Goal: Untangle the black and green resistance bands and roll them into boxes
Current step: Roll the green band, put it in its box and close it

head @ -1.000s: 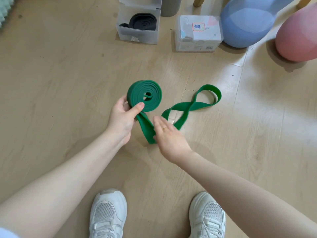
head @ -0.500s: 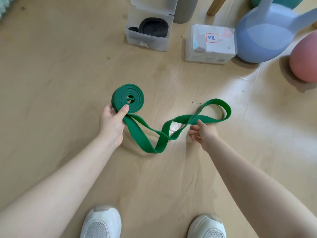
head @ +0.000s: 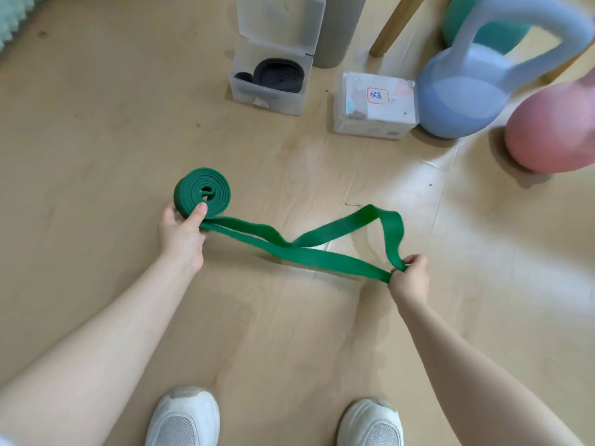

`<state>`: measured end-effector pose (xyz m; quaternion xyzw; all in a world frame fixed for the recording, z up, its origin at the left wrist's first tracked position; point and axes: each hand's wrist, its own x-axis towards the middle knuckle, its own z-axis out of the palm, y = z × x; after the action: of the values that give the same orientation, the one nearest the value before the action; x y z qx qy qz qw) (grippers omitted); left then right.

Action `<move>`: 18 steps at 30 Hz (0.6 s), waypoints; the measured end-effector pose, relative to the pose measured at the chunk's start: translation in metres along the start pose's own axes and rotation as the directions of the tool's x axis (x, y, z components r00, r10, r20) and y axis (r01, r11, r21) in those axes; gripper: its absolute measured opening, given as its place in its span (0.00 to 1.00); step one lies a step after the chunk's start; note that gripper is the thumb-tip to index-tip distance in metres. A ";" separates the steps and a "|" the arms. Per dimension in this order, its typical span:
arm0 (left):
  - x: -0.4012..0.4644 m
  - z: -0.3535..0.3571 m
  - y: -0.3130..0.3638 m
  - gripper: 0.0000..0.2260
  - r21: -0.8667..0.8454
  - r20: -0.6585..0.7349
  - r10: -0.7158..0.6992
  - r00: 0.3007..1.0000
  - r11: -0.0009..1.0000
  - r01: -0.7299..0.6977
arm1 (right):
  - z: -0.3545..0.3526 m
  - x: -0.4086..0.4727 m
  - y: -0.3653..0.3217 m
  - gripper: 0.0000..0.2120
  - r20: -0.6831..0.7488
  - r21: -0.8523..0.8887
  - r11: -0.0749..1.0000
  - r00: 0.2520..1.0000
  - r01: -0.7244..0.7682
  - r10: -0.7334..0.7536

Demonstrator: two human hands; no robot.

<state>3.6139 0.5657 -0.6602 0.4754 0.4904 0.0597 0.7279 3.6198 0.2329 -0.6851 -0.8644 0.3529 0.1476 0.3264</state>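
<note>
The green resistance band [head: 309,254] is partly rolled. My left hand [head: 182,233] grips its coiled part [head: 202,192] just above the wooden floor, thumb pressed on the coil's face. The loose tail runs right in two strands with a twist in the middle. My right hand [head: 409,278] pinches the tail's far loop end and holds it stretched out. The black band [head: 278,75] lies rolled inside an open clear box [head: 267,94] at the back. A shut clear box with a red-framed label [head: 375,106] stands to the right of it.
A blue kettlebell [head: 463,91] and a pink one [head: 553,130] stand at the back right, a teal one behind them. A grey cylinder [head: 335,27] and a wooden furniture leg [head: 396,25] rise behind the boxes. My two white shoes [head: 183,416] are at the bottom.
My right hand went from beside the coil to the tail's loop end and pulled it out to the right, stretching the slack tail. My left hand kept its hold on the coil.
</note>
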 end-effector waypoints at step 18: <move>-0.033 -0.027 0.008 0.15 0.008 -0.049 -0.029 0.998 1.000 0.029 | -0.027 -0.031 0.041 0.30 0.115 -0.338 0.908 0.946 -0.249 0.303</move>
<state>3.5795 0.5687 -0.6339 0.4700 0.5151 0.0584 0.7144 3.5701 0.2083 -0.6685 -0.8316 0.4151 0.3185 0.1861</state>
